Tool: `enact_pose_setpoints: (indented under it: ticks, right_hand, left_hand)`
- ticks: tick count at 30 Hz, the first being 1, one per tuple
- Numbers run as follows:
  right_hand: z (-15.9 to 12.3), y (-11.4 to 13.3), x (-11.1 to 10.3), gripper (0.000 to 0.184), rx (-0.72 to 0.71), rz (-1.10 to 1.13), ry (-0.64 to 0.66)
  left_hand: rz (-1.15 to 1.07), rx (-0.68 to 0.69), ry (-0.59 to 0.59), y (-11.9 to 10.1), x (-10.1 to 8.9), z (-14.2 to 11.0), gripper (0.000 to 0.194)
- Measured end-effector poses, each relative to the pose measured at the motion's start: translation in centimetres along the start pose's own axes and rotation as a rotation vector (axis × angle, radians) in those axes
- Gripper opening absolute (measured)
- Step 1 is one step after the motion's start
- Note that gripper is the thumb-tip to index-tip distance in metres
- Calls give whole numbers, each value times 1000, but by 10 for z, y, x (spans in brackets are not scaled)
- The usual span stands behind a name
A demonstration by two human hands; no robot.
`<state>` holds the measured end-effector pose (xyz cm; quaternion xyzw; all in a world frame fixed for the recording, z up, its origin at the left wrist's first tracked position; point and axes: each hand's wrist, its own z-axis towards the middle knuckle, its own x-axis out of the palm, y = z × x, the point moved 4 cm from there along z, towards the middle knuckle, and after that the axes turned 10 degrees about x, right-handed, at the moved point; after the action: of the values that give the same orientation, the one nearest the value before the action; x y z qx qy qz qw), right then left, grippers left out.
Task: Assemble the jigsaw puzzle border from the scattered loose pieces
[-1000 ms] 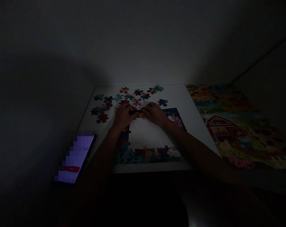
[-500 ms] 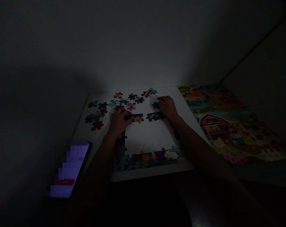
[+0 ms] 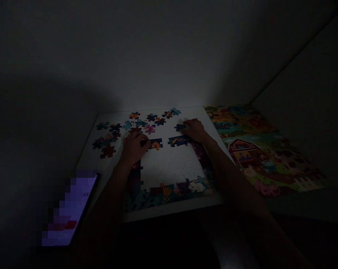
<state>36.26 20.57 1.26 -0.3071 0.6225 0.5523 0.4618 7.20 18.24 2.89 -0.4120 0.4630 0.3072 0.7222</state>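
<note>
A jigsaw puzzle border (image 3: 174,188) lies on the white board, its bottom edge showing plants and a white rabbit. My left hand (image 3: 134,149) rests at the upper left corner of this border, thumb and fingers closed around a dark piece there. From that hand a strip with an orange figure (image 3: 156,144) extends to the right. A gap parts it from another dark blue strip (image 3: 178,141). Just above that second strip, my right hand (image 3: 195,130) has its fingertips on a dark blue puzzle piece (image 3: 179,127). Its forearm partly hides the right border.
Several loose puzzle pieces (image 3: 150,129) are scattered over the upper left of the white board (image 3: 169,166). A lit phone (image 3: 76,211) lies at the lower left. Colourful farm and animal pictures (image 3: 266,164) lie to the right. A wall rises behind; the light is dim.
The view has shifted slightly, moving everything left and a little down. My right fingers have lowered onto the dark blue piece. My left hand keeps its place on the border.
</note>
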Motion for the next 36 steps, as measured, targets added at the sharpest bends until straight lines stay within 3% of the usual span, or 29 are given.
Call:
enact_pose_setpoints:
  ticks: [7, 13, 17, 22, 26, 31, 36]
  right_hand:
    - [-1, 2, 3, 44, -2, 36, 9]
    - [2, -1, 4, 42, 9, 99, 13]
    - [2, -4, 5, 40, -8, 254, 20]
    - [2, 0, 6, 28, -71, 608, 95]
    - [-1, 10, 3, 28, -110, 812, 172]
    - [-6, 21, -4, 29, -129, 908, 212]
    - [-16, 35, -3, 29, -138, 921, 359]
  left_hand:
    - [31, 57, -19, -2, 1, -1, 18]
    - [-87, 215, -10, -8, 8, 0, 27]
    - [-147, 301, 8, -13, 6, 0, 25]
    - [-185, 360, 57, -16, 7, -2, 22]
    - [-181, 363, 61, -17, 8, -3, 21]
    - [-174, 355, 49, -18, 6, -4, 22]
    - [-181, 360, 40, -17, 7, -4, 23]
